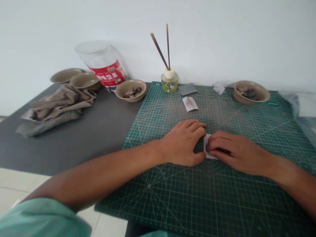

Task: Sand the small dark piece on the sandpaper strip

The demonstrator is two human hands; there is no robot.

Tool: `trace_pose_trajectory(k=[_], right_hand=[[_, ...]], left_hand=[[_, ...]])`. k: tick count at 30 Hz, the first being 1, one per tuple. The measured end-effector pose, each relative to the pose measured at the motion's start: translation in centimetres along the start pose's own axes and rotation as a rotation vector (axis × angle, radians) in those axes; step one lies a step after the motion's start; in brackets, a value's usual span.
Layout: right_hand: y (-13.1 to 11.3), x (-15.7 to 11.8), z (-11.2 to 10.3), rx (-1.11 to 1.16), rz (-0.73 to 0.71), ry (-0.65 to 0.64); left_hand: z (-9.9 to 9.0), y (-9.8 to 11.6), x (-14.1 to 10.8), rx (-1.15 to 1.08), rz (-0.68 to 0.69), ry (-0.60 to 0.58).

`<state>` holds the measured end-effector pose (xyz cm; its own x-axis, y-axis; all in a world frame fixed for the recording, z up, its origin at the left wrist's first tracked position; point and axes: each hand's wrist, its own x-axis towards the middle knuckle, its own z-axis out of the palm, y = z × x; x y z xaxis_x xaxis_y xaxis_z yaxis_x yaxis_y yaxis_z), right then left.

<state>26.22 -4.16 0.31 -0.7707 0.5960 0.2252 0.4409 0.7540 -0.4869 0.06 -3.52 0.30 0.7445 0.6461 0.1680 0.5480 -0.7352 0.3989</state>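
A small white piece of sandpaper (210, 156) lies flat on the green cutting mat (158, 197). My left hand (184, 143) pins its left edge with the thumb and fingertips, the palm arched and the fingers spread. My right hand (234, 151) is closed above the sandpaper, its fingertips pinching a small dark piece (207, 148) against it. Most of that piece is hidden by the fingers, so its kind cannot be made out. Farther back on the mat lie a brown-smeared white piece of sandpaper (190, 104) and a grey sheet (187, 89).
A bowl of small brown pieces (130, 90) stands left of the mat, another bowl (251, 92) at the back right. Behind are a reed diffuser (170, 80) and a tilted plastic jar (103, 65). Crumpled cloths (61, 102) lie left, near two stacked-looking bowls (65, 75).
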Motion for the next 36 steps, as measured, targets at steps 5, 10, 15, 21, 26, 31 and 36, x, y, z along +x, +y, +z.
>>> trace_pose_trajectory(k=[5,10,15,21,26,31,36], right_hand=[[1.5,0.4,-0.5,-0.136,0.080,0.093],[0.6,-0.1,-1.2,0.023,0.052,-0.016],[0.6,0.3,-0.2,-0.033,0.038,0.035],[0.8,-0.1,-1.2,-0.006,0.065,-0.007],[0.3,-0.2,-0.3,-0.025,0.026,-0.023],[1.1,-0.3,-1.1,-0.074,0.087,0.049],[0.6,-0.6,-0.4,-0.032,0.007,-0.040]], left_hand=[[0.0,-0.1,0.0,0.017,0.000,0.013],[0.0,0.0,0.0,0.015,0.005,0.002],[0.0,-0.1,0.0,-0.001,0.005,0.013],[0.1,-0.1,0.0,0.007,0.003,0.008],[0.1,0.0,0.0,0.011,0.011,0.009],[0.0,0.0,0.0,0.014,-0.005,0.005],[0.0,0.0,-0.1,0.017,0.005,0.003]])
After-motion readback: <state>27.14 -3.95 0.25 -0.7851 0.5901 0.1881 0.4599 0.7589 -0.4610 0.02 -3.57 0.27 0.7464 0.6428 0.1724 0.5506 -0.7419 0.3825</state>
